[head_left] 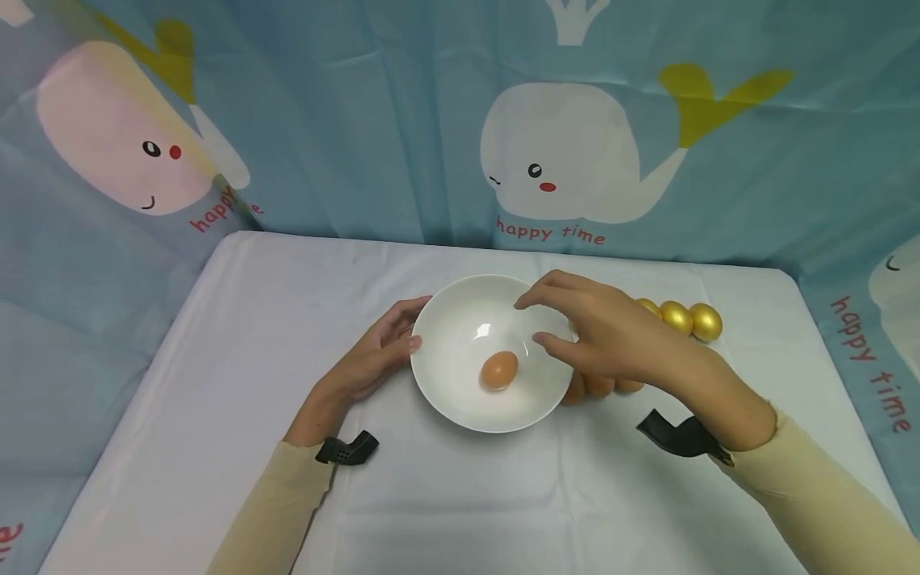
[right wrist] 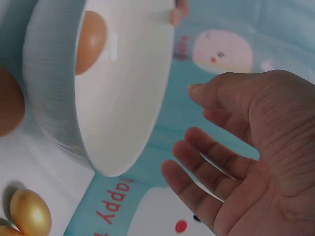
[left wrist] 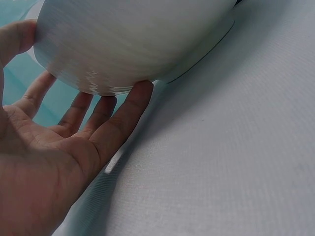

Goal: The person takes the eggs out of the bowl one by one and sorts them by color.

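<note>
My left hand (head_left: 374, 351) steadied the bowl (head_left: 460, 399) at nine o'clock, fingers straight, while my right hand (head_left: 611, 339) hovered empty and loose above the egg (head_left: 499, 370), best lowered gently.

table (head_left: 251, 335) | white cloth | bowl (head_left: 460, 399) | brown eggs (head_left: 600, 388) | 3 gold eggs (head_left: 679, 318)

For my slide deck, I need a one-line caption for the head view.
Left hand steadies a white ceramic bowl holding one brown egg; right hand hovers empty above its rim.
</note>
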The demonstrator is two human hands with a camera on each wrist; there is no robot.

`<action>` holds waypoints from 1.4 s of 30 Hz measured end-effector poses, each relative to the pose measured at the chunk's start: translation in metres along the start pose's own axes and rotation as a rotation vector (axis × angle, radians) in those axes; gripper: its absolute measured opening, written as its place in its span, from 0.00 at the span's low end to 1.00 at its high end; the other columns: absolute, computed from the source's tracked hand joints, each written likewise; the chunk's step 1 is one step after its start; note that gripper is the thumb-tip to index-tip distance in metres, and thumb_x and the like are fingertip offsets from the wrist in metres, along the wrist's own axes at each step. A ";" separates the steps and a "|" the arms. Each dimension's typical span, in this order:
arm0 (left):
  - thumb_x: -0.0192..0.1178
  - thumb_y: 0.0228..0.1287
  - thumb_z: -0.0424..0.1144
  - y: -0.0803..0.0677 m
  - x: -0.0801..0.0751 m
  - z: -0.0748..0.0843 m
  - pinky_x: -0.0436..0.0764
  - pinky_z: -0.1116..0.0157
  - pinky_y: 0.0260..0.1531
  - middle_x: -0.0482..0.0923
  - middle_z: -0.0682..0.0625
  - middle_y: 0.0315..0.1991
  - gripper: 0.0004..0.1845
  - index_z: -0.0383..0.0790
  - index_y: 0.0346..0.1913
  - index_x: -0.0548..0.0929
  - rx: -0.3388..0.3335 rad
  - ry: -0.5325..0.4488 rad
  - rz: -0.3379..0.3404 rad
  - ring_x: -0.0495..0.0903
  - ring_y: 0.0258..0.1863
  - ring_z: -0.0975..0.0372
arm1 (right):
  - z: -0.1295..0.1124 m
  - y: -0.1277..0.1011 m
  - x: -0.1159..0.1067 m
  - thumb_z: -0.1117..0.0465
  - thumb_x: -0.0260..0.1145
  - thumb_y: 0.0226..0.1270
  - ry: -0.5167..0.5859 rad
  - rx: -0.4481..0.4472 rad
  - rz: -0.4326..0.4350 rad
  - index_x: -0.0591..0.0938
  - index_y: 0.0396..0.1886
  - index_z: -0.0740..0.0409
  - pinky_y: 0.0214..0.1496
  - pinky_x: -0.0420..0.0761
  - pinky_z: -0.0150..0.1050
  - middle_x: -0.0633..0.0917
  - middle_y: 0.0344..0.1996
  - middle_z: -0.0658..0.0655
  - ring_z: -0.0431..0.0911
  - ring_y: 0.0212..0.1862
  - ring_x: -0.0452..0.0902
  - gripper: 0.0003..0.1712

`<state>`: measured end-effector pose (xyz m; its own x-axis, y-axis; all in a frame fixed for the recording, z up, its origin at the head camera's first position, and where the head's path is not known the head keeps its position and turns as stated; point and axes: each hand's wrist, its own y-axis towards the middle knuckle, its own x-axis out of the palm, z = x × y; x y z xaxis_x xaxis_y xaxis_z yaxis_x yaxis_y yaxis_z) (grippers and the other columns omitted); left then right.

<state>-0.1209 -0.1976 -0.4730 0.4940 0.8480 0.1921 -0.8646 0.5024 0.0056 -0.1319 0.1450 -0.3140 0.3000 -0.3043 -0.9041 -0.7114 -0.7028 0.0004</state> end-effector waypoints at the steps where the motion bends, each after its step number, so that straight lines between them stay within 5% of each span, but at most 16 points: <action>1: 0.54 0.78 0.33 0.000 0.000 0.000 0.85 0.65 0.60 0.61 0.47 0.79 0.34 0.45 0.82 0.58 0.002 0.003 0.000 0.74 0.70 0.61 | -0.001 0.003 0.000 0.57 0.72 0.72 -0.012 -0.011 -0.013 0.84 0.62 0.48 0.54 0.86 0.45 0.84 0.59 0.49 0.43 0.54 0.81 0.20; 12: 0.54 0.78 0.32 0.000 -0.001 -0.001 0.85 0.64 0.60 0.61 0.45 0.80 0.34 0.44 0.82 0.58 0.002 0.005 -0.007 0.75 0.70 0.61 | -0.012 0.034 0.020 0.57 0.74 0.70 -0.090 -0.143 -0.163 0.85 0.59 0.49 0.49 0.86 0.44 0.82 0.60 0.51 0.46 0.52 0.82 0.19; 25: 0.55 0.78 0.35 -0.001 0.003 0.002 0.86 0.64 0.60 0.56 0.43 0.83 0.35 0.44 0.83 0.57 -0.006 0.001 -0.003 0.75 0.71 0.62 | -0.023 0.051 0.051 0.65 0.72 0.68 -0.193 -0.187 -0.402 0.85 0.60 0.51 0.59 0.83 0.44 0.84 0.52 0.51 0.47 0.53 0.81 0.21; 37: 0.54 0.79 0.33 0.000 0.002 -0.001 0.86 0.63 0.59 0.59 0.44 0.81 0.34 0.44 0.82 0.58 0.008 -0.009 -0.012 0.76 0.70 0.62 | -0.023 0.051 0.055 0.65 0.65 0.75 -0.187 -0.199 -0.400 0.87 0.44 0.51 0.44 0.79 0.36 0.81 0.36 0.51 0.45 0.37 0.76 0.07; 42: 0.54 0.79 0.33 0.000 0.001 -0.003 0.86 0.63 0.59 0.60 0.45 0.81 0.34 0.43 0.82 0.58 0.005 -0.011 -0.006 0.76 0.70 0.62 | -0.023 0.052 0.055 0.67 0.67 0.73 -0.188 -0.163 -0.453 0.87 0.47 0.51 0.45 0.77 0.36 0.78 0.35 0.51 0.45 0.36 0.73 0.09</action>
<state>-0.1201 -0.1962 -0.4754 0.4982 0.8430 0.2029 -0.8621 0.5067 0.0118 -0.1375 0.0772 -0.3537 0.4254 0.1643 -0.8899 -0.4236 -0.8328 -0.3563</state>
